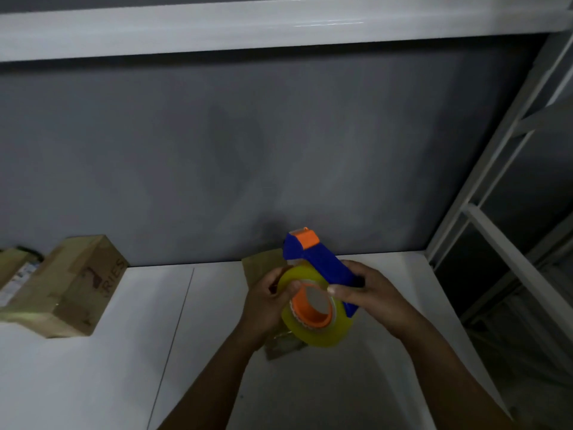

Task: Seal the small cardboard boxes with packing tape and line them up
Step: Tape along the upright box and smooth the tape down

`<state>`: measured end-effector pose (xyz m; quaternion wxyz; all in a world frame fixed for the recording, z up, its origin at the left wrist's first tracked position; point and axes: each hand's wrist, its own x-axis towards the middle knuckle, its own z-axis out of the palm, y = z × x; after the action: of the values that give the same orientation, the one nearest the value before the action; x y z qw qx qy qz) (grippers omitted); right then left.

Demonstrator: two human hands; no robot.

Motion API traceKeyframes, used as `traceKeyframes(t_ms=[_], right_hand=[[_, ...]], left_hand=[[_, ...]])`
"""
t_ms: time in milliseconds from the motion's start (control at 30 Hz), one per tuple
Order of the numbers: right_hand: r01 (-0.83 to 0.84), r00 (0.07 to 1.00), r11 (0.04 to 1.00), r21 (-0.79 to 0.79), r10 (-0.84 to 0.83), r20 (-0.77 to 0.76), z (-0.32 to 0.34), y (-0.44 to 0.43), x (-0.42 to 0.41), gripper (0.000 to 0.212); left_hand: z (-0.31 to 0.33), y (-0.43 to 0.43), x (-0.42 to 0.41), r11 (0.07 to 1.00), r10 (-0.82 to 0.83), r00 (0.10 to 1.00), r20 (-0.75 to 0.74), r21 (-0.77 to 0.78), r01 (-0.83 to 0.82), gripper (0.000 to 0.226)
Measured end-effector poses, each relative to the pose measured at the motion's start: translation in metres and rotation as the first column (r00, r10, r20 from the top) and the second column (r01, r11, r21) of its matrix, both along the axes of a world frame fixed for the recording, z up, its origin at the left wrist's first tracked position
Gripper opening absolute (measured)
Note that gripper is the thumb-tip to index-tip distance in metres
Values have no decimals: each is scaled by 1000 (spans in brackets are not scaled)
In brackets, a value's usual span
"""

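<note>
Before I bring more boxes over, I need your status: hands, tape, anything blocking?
Left hand on tape roll, right hand gripping dispenser. Small box beneath, mostly hidden. Nothing blocking.

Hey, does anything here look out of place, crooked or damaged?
Nothing stands out. The left hand and right hand hold the tape dispenser above a small cardboard box that is mostly hidden. The printed cardboard box at left sits squarely against the wall.

1. Looks like a packing or storage room.
2. White bench (93, 383) against a bare grey wall (248, 150), white shelf (217, 29) overhead.
3. White metal racking (502, 187) off the bench's right edge.
4. Taped cardboard boxes (62, 290) along the bench's back-left edge.
5. Blue-and-orange tape dispenser (319, 259) with a clear roll, above the bench's middle.
</note>
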<state>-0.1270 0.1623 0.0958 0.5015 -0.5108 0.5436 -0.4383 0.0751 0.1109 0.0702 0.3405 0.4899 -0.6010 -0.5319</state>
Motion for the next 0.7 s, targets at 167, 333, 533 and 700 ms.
traceKeyframes(t_ms=[167,333,533,700], right_hand=[[-43,997,999,7,44,-62,-1,-1,11,66],[40,993,994,-105,-52,-110,-11,4,17,70],[29,989,989,-142,-50,-142,-12,7,20,67],[37,973,984,-174,-75,-217,-11,6,16,68]], left_hand=[[5,1,7,997,-31,997,73,-62,36,62],[26,-1,10,1000,-2,999,47,-16,3,34],[59,-6,12,989,-27,980,-195,139,55,56],[65,-12,14,974,71,984,-167,225,-32,28]])
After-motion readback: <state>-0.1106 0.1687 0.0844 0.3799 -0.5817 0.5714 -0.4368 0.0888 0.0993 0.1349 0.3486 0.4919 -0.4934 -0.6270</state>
